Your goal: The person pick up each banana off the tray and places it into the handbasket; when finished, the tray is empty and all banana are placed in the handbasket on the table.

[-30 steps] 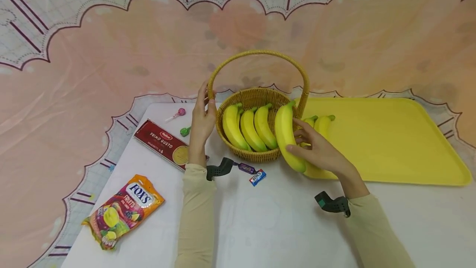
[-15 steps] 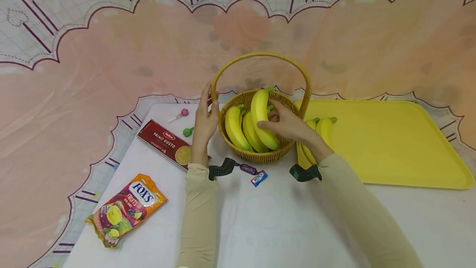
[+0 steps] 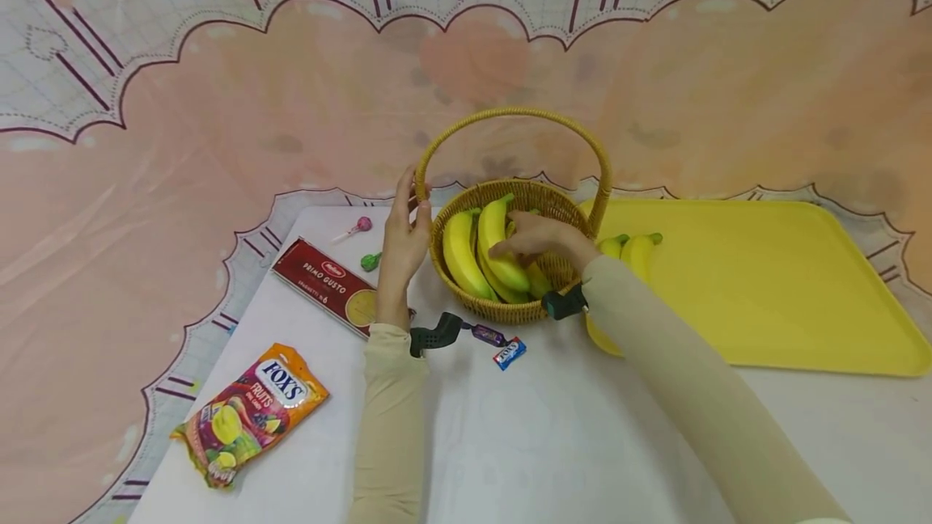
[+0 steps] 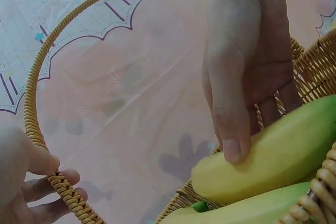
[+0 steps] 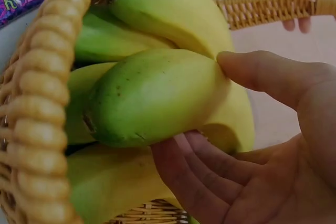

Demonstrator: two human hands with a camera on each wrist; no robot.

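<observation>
A wicker basket [image 3: 502,314] with a tall hoop handle [image 3: 515,112] stands at the back of the white table, several yellow bananas inside. My left hand [image 3: 404,245] holds the handle's left side near its base, thumb and fingers on either side of it in the left wrist view. Inside the basket, my right hand [image 3: 537,234] holds a banana [image 5: 157,98] that lies over the others. Its thumb is on one side and its fingers are on the other. More bananas [image 3: 639,253] lie beside the basket at the tray's left end, partly behind my right sleeve.
A yellow tray [image 3: 764,289] covers the right side. On the left lie a red spaghetti box [image 3: 320,281], a Fox's candy bag [image 3: 251,415], a pink lollipop [image 3: 362,224] and a green sweet [image 3: 370,262]. Two wrapped candies, one purple [image 3: 488,335] and one blue [image 3: 510,352], lie before the basket.
My right hand has carried the banana left from the basket's right rim and lowered it among the others inside. The left hand stays on the handle.
</observation>
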